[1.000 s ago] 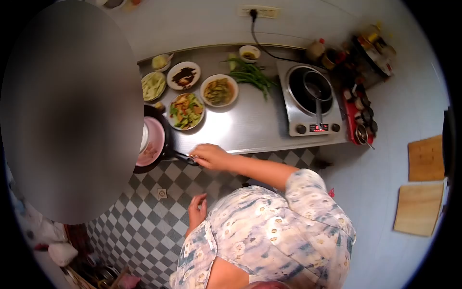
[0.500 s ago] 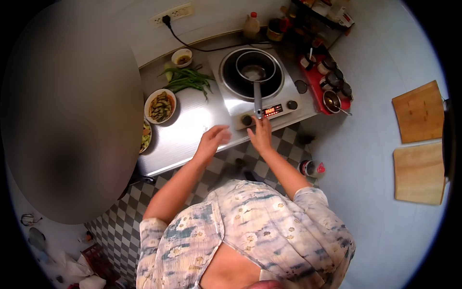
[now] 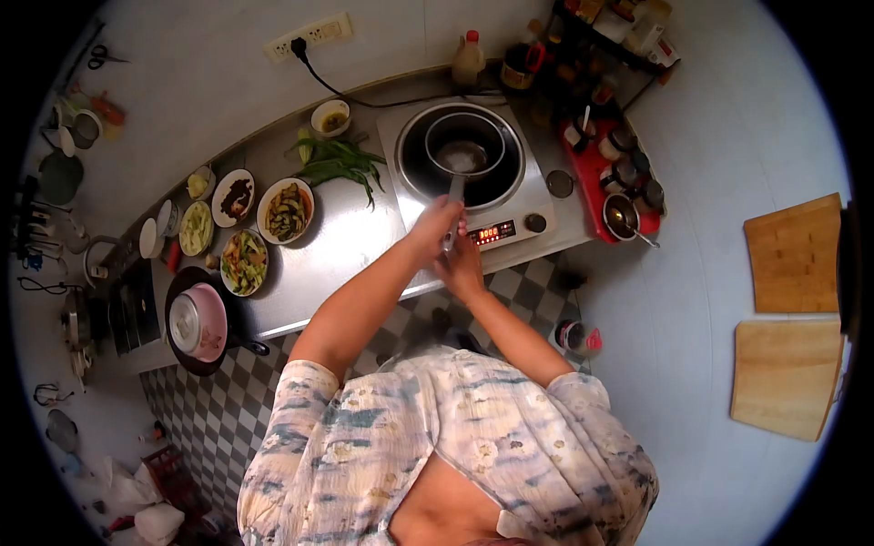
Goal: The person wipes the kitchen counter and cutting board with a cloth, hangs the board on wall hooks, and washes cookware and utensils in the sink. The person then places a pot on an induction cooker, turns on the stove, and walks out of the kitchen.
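Observation:
A small dark saucepan with a pale patch inside sits in the black wok on the induction cooker. My left hand is closed round the saucepan's handle, which points towards my body. Just below and to the right, close to the handle's end and the cooker's front edge, is my right hand; its fingers are partly hidden behind the left hand and the handle. A lit red display is beside my hands.
Left of the cooker are green vegetables, a small bowl and several dishes, including cooked slices. Farther left, a pink bowl rests in a dark pan. A red tray of jars is at the right.
The view has turned and shows the dishes at the left. My right hand left the dark pan's handle for the cooker. My left hand came up and took hold of the saucepan's handle.

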Tool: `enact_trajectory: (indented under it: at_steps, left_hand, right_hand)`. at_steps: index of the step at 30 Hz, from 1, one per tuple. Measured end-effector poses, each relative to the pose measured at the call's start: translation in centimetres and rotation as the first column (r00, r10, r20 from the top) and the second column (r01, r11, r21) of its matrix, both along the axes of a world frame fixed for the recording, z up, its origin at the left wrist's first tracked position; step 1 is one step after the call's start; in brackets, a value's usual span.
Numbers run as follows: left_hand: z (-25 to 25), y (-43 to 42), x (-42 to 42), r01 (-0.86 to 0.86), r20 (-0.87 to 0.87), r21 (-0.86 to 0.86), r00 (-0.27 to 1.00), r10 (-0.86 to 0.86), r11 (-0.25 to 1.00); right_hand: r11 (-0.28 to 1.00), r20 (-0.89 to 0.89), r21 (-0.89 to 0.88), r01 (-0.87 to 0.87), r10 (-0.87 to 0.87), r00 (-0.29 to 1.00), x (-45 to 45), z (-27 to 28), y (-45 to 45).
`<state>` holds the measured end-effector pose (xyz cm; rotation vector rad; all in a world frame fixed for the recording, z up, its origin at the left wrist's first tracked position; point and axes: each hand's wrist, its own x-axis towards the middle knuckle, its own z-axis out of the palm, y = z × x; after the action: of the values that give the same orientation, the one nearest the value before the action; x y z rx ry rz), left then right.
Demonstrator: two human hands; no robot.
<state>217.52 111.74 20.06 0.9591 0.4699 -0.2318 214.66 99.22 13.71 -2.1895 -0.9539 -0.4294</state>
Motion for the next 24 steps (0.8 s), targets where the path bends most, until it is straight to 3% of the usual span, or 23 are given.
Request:
enact_trajectory:
  at_steps: [4, 7, 13, 16, 19, 21, 23, 24]
  left_hand:
    - [3.6, 0.9, -3.2, -0.092, 0.013, -0.223, 0.995, 0.098, 0.97]
    - [5.5, 4.7, -7.9, -0.074, 0.108, -0.121, 0.99, 0.087, 0.99]
    - [10.9, 15.9, -25.3, -0.253, 0.099, 0.098, 0.965, 0.243, 0.963]
    - [12.2, 22.1, -36.4, -0.38, 0.077, 0.232, 0.925, 0.373, 0.895]
    - [13.4, 28.2, -47.8, -0.533, 0.117, 0.208, 0.846, 0.521, 0.82]
    - [14.9, 31.7, -54.8, -0.62, 0.158, 0.194, 0.785, 0.599, 0.76]
    - [15.7, 35.1, -61.2, -0.662, 0.149, 0.284, 0.745, 0.65, 0.694]
    - [15.3, 36.8, -63.3, -0.679, 0.167, 0.293, 0.729, 0.663, 0.673]
  right_hand:
    - [0.995, -0.082, 0.063, -0.079, 0.084, 0.993, -0.6, -0.1, 0.1]
    - [0.995, -0.179, -0.091, -0.044, 0.028, 0.984, -1.0, 1.1, 0.3]
    - [0.988, -0.097, -0.153, -0.015, 0.0, 0.995, -2.2, 1.3, 1.2]
    - [0.987, -0.002, -0.16, 0.02, -0.021, 1.0, -2.9, 0.5, 1.9]
    - [0.957, 0.108, -0.271, 0.104, -0.077, 0.991, -3.6, 0.2, 3.4]
    - [0.95, 0.267, -0.228, 0.213, -0.149, 0.952, -4.1, -0.8, 5.0]
    - [0.955, 0.202, -0.163, 0.249, -0.214, 0.956, -6.9, 1.1, 9.2]
    - [0.973, 0.162, -0.147, 0.179, -0.155, 0.975, -7.8, 1.8, 11.4]
